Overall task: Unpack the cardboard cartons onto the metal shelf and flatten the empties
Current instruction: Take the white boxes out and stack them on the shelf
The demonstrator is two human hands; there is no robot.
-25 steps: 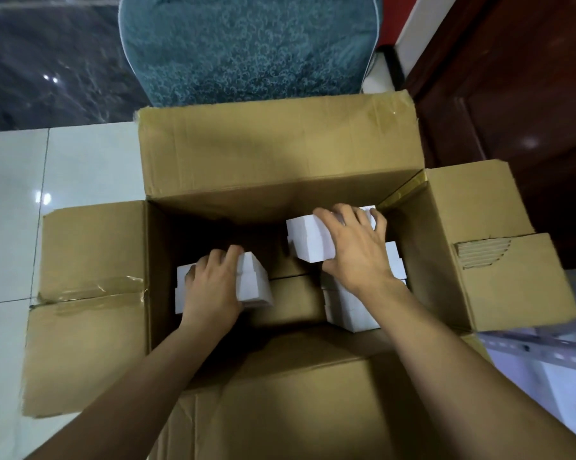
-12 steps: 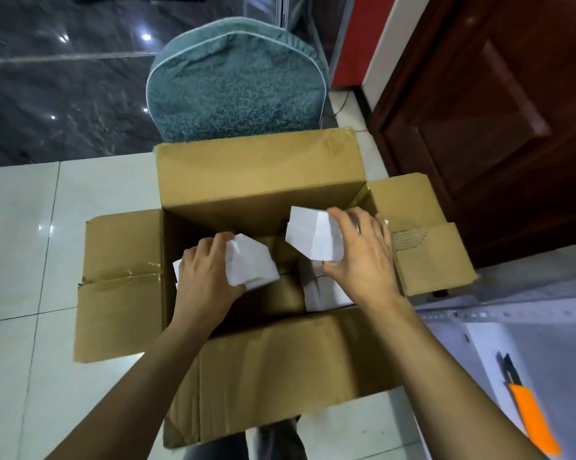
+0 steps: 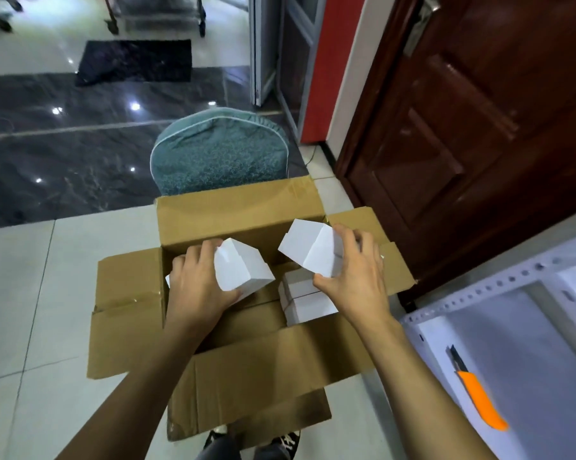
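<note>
An open brown cardboard carton (image 3: 240, 214) stands on the tiled floor with all its flaps spread. My left hand (image 3: 197, 287) grips a small white box (image 3: 243, 272) lifted above the carton's left side. My right hand (image 3: 353, 277) grips a second white box (image 3: 309, 249), tilted, above the right side. More white boxes (image 3: 308, 302) lie stacked inside the carton at the right. The white metal shelf (image 3: 519, 333) stands at the lower right.
An orange utility knife (image 3: 477, 398) lies on the shelf. A teal cushioned chair (image 3: 218, 154) stands just behind the carton. A dark wooden door (image 3: 479, 127) fills the right. My shoes (image 3: 280, 441) show under the near flap.
Both hands have risen out of the carton, each lifting a white box. The camera has pulled back and up, bringing the shelf, knife and more floor into view.
</note>
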